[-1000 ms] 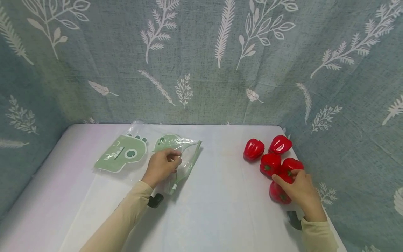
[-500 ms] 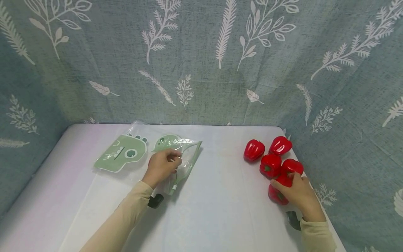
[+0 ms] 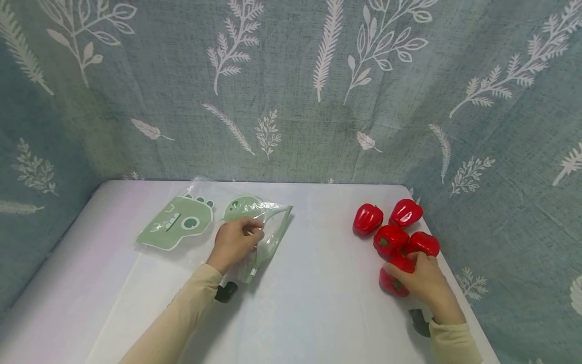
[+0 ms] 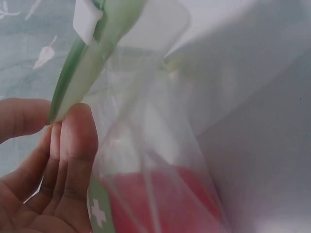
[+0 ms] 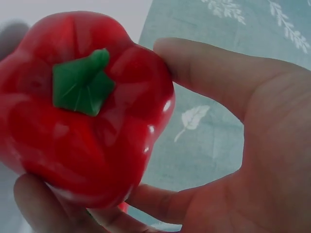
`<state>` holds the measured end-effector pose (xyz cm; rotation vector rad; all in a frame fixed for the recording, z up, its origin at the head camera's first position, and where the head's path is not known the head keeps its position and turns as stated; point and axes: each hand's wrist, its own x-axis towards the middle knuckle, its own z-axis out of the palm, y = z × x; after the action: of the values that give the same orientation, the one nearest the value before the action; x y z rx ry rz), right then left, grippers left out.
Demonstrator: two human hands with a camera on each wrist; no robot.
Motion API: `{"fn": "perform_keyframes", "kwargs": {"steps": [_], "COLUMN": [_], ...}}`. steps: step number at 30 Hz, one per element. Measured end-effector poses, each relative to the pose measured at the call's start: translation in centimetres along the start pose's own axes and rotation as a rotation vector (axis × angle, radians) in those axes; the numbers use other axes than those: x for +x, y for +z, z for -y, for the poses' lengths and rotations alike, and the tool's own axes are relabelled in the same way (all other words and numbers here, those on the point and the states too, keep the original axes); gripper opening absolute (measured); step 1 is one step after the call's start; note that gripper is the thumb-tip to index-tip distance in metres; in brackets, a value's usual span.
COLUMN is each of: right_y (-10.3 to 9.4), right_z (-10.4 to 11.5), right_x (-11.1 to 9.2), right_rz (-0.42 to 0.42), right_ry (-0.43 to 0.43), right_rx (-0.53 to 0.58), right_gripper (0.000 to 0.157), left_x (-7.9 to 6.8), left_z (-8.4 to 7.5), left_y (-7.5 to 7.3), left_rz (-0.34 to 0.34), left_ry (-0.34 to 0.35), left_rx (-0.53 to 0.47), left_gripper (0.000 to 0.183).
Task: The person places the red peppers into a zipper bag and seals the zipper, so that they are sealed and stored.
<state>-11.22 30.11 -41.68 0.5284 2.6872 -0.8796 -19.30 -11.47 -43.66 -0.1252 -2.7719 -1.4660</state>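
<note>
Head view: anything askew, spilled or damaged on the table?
Nothing spilled or damaged that I can see. The cartoon-print zip bag lies slanted and creased, but the left hand pinches its green edge, so that's hardly odd. The red bell peppers look intact, clustered at the right.

Counted five red peppers (image 3: 368, 220), tbh: one in the right hand (image 3: 427, 285), four beyond it. One blurry red shape (image 4: 163, 201) showed through clear plastic (image 3: 273, 230) by the left hand (image 3: 233, 241), plus two green creature prints (image 3: 178, 222), two dark gadgets (image 3: 226, 292), one near each hand.
</note>
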Motion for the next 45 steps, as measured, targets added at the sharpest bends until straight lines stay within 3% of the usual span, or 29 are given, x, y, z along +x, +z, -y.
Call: {"fn": "perform_keyframes", "kwargs": {"steps": [25, 35, 45], "right_y": [2.4, 3.0, 4.0], "right_z": [2.3, 2.9, 3.4], "right_x": [0.1, 0.4, 1.2], "right_rz": [0.051, 0.048, 0.004], "right_ry": [-0.133, -0.122, -0.179], "right_rx": [0.011, 0.122, 0.241], "right_gripper": [0.106, 0.111, 0.102], "left_x": [0.1, 0.1, 0.1], "left_z": [-0.2, -0.1, 0.0], "left_y": [0.0, -0.1, 0.0], "left_rz": [0.010, 0.011, 0.009], "left_ry": [-0.017, -0.015, -0.023], "left_rx": [-0.011, -0.009, -0.008], "left_gripper": [0.025, 0.025, 0.025]}}
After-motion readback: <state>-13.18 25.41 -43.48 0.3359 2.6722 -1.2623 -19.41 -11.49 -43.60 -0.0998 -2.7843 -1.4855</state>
